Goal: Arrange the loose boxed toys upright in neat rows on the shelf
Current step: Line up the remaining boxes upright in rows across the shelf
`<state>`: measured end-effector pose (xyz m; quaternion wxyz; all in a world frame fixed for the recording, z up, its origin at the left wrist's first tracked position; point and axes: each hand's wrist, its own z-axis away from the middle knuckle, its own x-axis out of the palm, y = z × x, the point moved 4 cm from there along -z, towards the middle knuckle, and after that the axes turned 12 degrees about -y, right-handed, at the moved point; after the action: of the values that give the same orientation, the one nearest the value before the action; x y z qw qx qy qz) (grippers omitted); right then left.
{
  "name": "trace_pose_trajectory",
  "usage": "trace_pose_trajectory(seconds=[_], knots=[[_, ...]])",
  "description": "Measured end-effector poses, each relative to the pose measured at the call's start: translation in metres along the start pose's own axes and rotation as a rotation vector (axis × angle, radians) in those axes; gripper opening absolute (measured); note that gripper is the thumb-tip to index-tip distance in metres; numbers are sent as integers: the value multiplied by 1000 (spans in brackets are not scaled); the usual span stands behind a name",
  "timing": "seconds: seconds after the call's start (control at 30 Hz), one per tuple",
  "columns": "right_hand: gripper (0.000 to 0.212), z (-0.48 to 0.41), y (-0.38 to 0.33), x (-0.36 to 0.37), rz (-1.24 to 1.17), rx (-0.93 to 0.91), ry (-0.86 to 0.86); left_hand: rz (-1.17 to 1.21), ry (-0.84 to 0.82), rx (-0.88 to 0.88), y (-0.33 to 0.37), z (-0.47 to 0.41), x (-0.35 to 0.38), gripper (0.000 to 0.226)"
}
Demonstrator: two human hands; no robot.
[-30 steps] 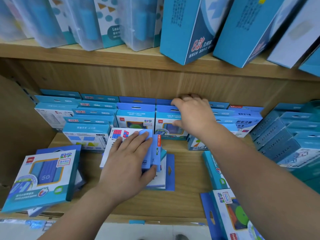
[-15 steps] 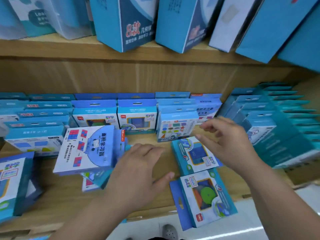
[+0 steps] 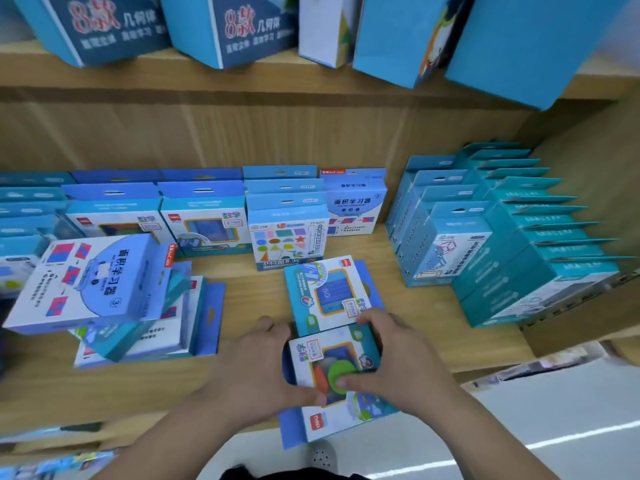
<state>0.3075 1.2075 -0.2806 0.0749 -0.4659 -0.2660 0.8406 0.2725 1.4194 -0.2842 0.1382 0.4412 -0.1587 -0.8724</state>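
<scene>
A blue boxed toy with a green disc in its window [image 3: 332,362] lies flat at the front edge of the wooden shelf [image 3: 415,306], partly overhanging it. My left hand [image 3: 259,372] grips its left side and my right hand [image 3: 391,362] grips its right side, thumb on the window. Just behind it, a second flat box with a blue "50" panel [image 3: 329,292] touches it. A loose pile of flat boxes [image 3: 138,327] lies to the left, topped by a tilted white-and-blue box [image 3: 93,282]. Upright boxes [image 3: 287,233] stand in rows at the back.
Tight rows of teal boxes [image 3: 519,244] lean at the right end of the shelf. Large blue boxes [image 3: 415,32] sit on the upper shelf, overhanging its edge. Bare wood shows between the pile and the held box. A shoe [image 3: 322,457] and the floor appear below.
The view has swung right. My left hand left the pile and my right hand came down from the back row; both now clasp the green-disc box at the shelf's front edge.
</scene>
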Motion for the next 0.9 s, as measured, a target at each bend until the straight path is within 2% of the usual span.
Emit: trace_pose_trajectory(seconds=[0.23,0.33,0.43,0.5,0.57,0.77,0.9], knots=[[93,0,1,0,-63,-33,-10,98,-8,-3,7,-2,3,80],[90,0,1,5,-56,-44,-22,118,7,-20,11,-1,2,74],[83,4,2,6,-61,-33,-19,326,52,-8,6,-3,2,66],[78,6,2,3,-57,-29,-20,543,85,40,-1,-1,3,58],[71,8,1,-4,-50,-38,-23,652,117,85,-2,6,0,54],[40,13,-40,-28,101,-215,-110,740,197,325,5,34,-37,34],[36,9,-91,-30,40,-386,-161,620,248,432,8,58,-69,31]])
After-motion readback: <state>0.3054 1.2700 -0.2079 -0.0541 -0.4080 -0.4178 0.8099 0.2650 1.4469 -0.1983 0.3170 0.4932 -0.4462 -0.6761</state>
